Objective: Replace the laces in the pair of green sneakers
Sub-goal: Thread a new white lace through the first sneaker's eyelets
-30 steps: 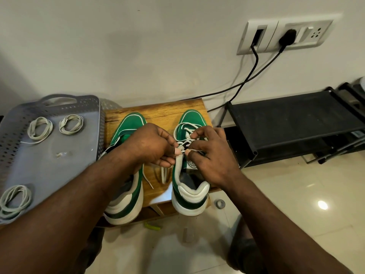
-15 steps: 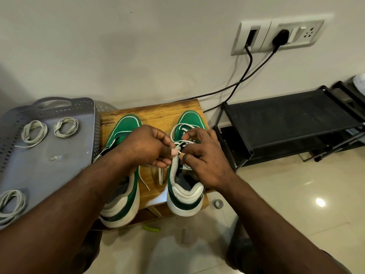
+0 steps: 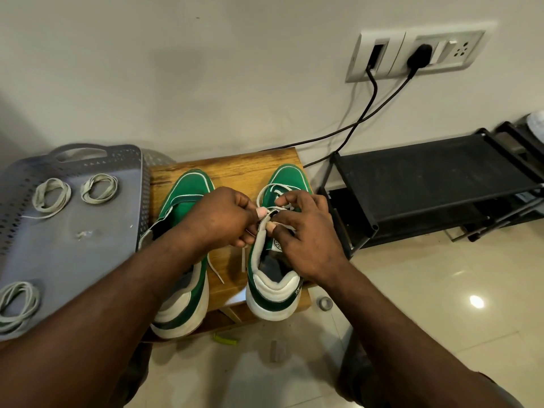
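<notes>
Both grips pinch the lace (image 3: 281, 187). The left hand (image 3: 223, 216) nips one strand between thumb and forefinger, and the right hand (image 3: 306, 231) nips the other just above the tongue, so the fingertips almost touch at centre frame. The work is at the upper eyelets of the right-of-centre sneaker (image 3: 273, 293). The lace crosses the rows toward the toe, and two loose ends hang below the left hand. The left-of-centre sneaker (image 3: 188, 187) shows no lace on its visible front and its flap hangs open; the rest is hidden under the arm. Both sit side by side on the wooden desk (image 3: 235, 164). Three coiled laces (image 3: 51, 194) lie on the grey tray (image 3: 88, 251) at left frame; can't tell if they're old or new. My read: one shoe is in progress, the other isn't laced, roughly halfway at best.
</notes>
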Tool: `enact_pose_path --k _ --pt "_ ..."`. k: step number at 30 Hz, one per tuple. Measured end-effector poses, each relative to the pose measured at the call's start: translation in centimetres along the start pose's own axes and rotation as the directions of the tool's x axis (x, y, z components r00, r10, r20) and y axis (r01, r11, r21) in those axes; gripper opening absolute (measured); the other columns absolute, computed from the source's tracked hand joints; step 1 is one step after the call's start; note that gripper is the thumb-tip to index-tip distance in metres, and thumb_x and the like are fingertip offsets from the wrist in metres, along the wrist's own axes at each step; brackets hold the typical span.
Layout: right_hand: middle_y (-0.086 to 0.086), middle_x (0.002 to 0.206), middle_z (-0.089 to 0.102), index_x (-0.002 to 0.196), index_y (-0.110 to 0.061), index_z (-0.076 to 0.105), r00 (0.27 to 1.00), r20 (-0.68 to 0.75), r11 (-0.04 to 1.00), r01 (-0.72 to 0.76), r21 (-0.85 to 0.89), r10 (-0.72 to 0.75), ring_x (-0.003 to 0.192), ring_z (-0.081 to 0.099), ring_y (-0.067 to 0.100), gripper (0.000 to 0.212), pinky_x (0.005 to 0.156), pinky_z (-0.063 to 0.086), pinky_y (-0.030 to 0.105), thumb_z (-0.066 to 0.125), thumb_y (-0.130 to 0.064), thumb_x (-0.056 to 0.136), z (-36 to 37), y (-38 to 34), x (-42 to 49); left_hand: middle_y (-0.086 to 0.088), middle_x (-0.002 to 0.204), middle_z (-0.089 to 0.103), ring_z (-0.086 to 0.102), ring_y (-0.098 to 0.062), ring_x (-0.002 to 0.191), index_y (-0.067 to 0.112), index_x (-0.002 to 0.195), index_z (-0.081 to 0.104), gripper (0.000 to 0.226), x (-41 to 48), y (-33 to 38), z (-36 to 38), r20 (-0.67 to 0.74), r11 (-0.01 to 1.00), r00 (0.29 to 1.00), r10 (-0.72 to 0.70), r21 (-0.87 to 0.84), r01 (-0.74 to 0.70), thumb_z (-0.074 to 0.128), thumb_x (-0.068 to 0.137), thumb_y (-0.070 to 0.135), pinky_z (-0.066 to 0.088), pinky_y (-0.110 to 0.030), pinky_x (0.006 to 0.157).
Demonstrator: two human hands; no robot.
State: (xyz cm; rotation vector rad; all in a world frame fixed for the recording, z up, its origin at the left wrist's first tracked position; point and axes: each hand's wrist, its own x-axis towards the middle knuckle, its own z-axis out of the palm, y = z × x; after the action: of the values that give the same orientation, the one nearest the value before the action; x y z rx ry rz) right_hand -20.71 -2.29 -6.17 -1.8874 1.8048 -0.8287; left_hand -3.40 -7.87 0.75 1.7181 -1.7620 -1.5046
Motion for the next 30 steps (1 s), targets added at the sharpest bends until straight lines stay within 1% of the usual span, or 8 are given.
enact_pose_path --k 6,8,11,14,17,20,24,30 --pt "-0.014 0.146 0.044 0.109 -0.032 0.076 0.998 0.066 0.998 0.019 -0.064 -0.014 0.138 0.026 0.017 0.033 0.107 0.034 0.051 0.058 -0.050 0.088 -0.6 -0.3 -0.1 -0.016 0.092 0.076 0.071 -0.029 0.080 0.015 0.092 0.070 0.020 0.3 -1.0 2.1 -0.075 0.999 0.996 -0.044 -0.029 0.042 0.062 0.105 0.028 0.061 -0.048 0.082" --pt "-0.013 0.148 0.042 0.110 -0.034 0.074 0.997 0.073 0.995 0.020 -0.102 -0.013 0.140 0.024 0.019 0.029 0.108 0.033 0.051 0.064 -0.051 0.088 -0.8 -0.3 -0.1 -0.011 0.092 0.074 0.072 -0.031 0.086 0.017 0.094 0.069 0.018 1.0 -1.2 1.4 -0.156 0.978 0.987 0.028 0.206 0.005 0.060 0.105 0.028 0.062 -0.050 0.084" --pt "-0.013 0.150 0.041 0.110 -0.036 0.073 0.998 0.062 0.992 -0.008 -0.127 0.016 0.143 0.021 0.019 0.024 0.109 0.030 0.047 0.074 -0.046 0.088 -1.3 -0.3 -0.1 -0.007 0.088 0.065 0.065 -0.032 0.083 0.011 0.093 0.065 0.018 1.7 -1.0 -2.5 -0.394 0.751 0.901 0.181 0.646 0.132 0.063 0.100 0.029 0.053 -0.039 0.071" --pt "-0.014 0.150 0.040 0.109 -0.036 0.073 0.999 0.049 0.993 -0.017 -0.121 0.023 0.143 0.021 0.019 0.023 0.109 0.030 0.046 0.077 -0.042 0.088 -1.4 -0.4 -0.1 -0.012 0.096 0.064 0.064 -0.037 0.089 0.015 0.096 0.066 0.018 1.4 -1.4 -5.4 -0.489 0.649 0.862 0.130 0.699 0.299 0.072 0.092 0.031 0.049 -0.038 0.071" --pt "-0.014 0.149 0.041 0.105 -0.035 0.072 0.998 0.050 0.994 -0.029 -0.105 0.034 0.143 0.022 0.018 0.020 0.110 0.031 0.046 0.080 -0.038 0.087 -1.3 -0.7 0.0 -0.004 0.115 0.059 0.063 -0.031 0.100 0.028 0.113 0.066 0.019 0.5 -1.4 -4.1 -0.346 0.696 0.880 0.325 0.717 0.025 0.069 0.096 0.035 0.052 -0.040 0.079" --pt "-0.013 0.149 0.042 0.102 -0.035 0.068 0.997 0.057 0.995 -0.038 -0.097 0.044 0.143 0.023 0.019 0.021 0.110 0.032 0.047 0.081 -0.034 0.086 -1.3 -0.9 0.1 0.006 0.112 0.060 0.058 -0.017 0.102 0.033 0.109 0.071 0.015 -0.3 -0.4 -1.8 -0.081 0.704 0.875 0.477 0.631 -0.325 0.063 0.100 0.044 0.050 -0.040 0.086" --pt "-0.009 0.148 0.044 0.108 -0.032 0.063 0.998 0.042 0.994 -0.048 -0.094 0.052 0.142 0.028 0.021 0.028 0.112 0.035 0.048 0.079 -0.035 0.086 -1.3 -0.9 0.0 0.003 0.104 0.060 0.059 -0.019 0.097 0.027 0.104 0.070 0.027 0.2 -0.1 -0.1 0.071 0.714 0.942 0.329 0.634 -0.297 0.057 0.102 0.051 0.051 -0.043 0.088" --pt "-0.009 0.149 0.041 0.113 -0.032 0.064 0.993 0.072 0.989 -0.083 -0.120 0.092 0.145 0.024 0.020 0.032 0.116 0.032 0.046 0.081 -0.034 0.086 -1.5 -1.0 0.0 -0.005 0.096 0.069 0.065 -0.024 0.090 0.019 0.091 0.068 0.025 -0.4 0.2 -1.1 0.032 0.938 0.985 0.171 0.302 -0.172 0.061 0.104 0.040 0.051 -0.037 0.079"
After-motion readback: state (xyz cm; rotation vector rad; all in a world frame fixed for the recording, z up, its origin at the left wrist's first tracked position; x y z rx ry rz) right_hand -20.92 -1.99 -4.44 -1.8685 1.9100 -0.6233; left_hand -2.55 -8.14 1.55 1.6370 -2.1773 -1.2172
